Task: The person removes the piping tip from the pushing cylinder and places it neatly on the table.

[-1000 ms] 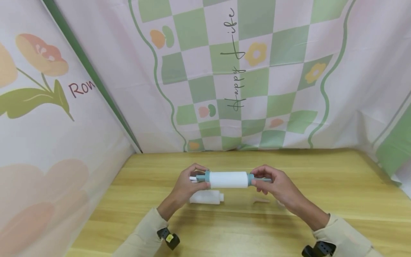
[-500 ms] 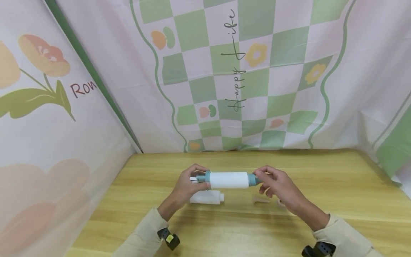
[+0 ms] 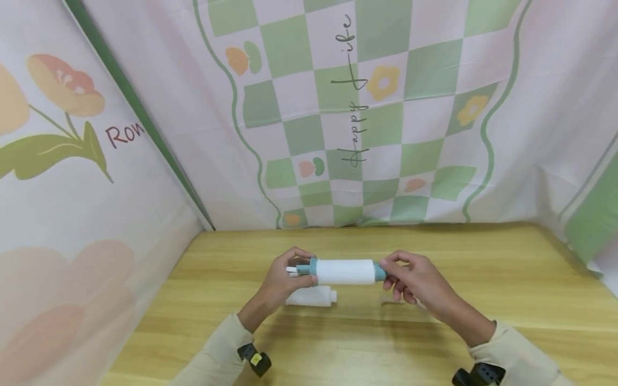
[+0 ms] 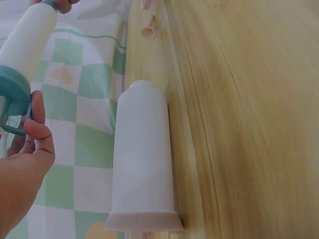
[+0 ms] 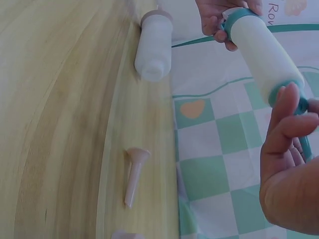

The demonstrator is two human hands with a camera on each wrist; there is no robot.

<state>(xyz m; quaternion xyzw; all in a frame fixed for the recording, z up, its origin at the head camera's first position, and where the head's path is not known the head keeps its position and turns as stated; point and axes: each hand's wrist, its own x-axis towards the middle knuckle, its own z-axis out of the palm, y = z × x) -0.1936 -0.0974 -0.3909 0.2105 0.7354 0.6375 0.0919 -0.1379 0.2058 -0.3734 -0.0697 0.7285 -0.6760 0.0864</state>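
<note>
A white tube (image 3: 345,272) with teal ends is held level above the table, and it looks like a piping syringe. My left hand (image 3: 285,271) grips its teal left end collar (image 4: 14,88), where a teal and white handle sticks out. At the other end, my right hand (image 3: 417,279) pinches the teal nozzle (image 3: 380,271) between thumb and fingers. The nozzle's thin spout (image 5: 305,143) shows beside the palm in the right wrist view. Below lies a second white tube (image 4: 142,149) with a pink end collar (image 4: 144,221), lying on its side.
A pink nozzle (image 5: 134,174) lies on the wooden table (image 3: 347,343) below my right hand, with another pink piece (image 5: 125,234) near it. A checked curtain (image 3: 357,107) hangs along the table's back edge. Another flowered curtain (image 3: 72,203) hangs at the left.
My right hand's fingers have shifted on the teal nozzle, and its thin spout is now hidden behind the hand in the head view. The left hand and tube have barely moved.
</note>
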